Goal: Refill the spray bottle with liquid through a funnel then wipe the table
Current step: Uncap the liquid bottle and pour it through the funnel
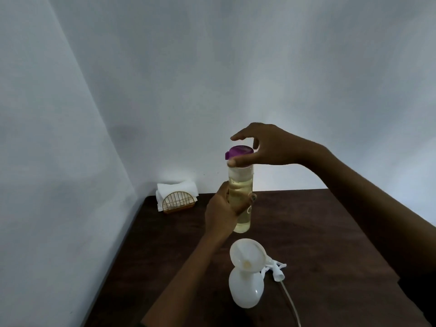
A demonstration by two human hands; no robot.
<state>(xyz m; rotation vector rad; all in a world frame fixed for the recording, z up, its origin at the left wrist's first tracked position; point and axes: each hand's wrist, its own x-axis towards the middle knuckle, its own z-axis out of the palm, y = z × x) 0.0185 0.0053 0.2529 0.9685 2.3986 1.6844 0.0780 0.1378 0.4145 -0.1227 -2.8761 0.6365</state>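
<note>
Cap (238, 152) work: your left hand (220, 213) grips the raised liquid bottle (240, 197), your right hand (259, 147) pinches its purple lid. Next, likely open it, then tip over the funnel (247, 254) seated in the spray bottle (245, 291).

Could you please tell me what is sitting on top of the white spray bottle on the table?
A white funnel sits in the neck of the spray bottle, its bowl open and tilted. The funnel's spout and the bottle's opening are hidden beneath the bowl.

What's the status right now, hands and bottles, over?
Left hand grips clear bottle of yellowish liquid; right hand pinches its purple cap. Funnel seated in white spray bottle, spray head off beside it. Nothing in the way.
</note>
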